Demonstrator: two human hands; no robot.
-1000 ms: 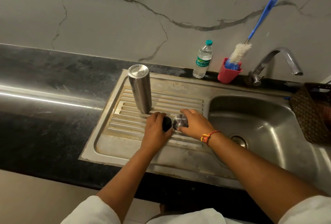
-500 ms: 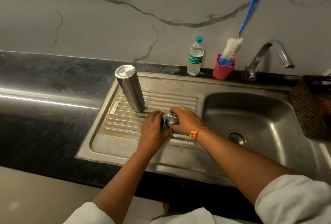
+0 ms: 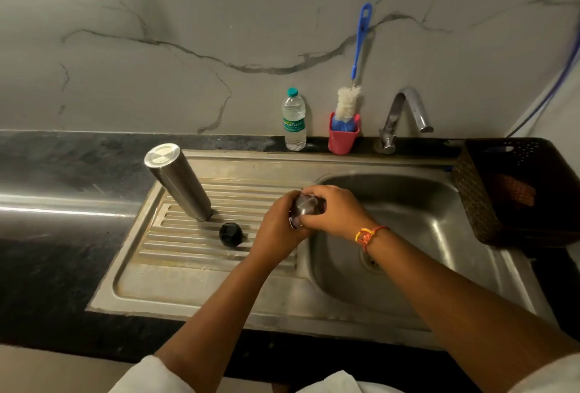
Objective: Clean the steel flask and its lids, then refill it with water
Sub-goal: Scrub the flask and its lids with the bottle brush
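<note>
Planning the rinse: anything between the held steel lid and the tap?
Nothing visible. The left hand and right hand hold the steel lid at the left edge of the basin, which lies open toward the tap. The red cup stands beside it, off the path.

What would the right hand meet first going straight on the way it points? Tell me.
The right hand points leftward: it meets the steel lid it holds, then probably the left hand gripping the same lid.

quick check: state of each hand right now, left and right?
Left hand: grips the small round steel lid from its left side.
Right hand: grips the same lid, fingers curled over it.
</note>
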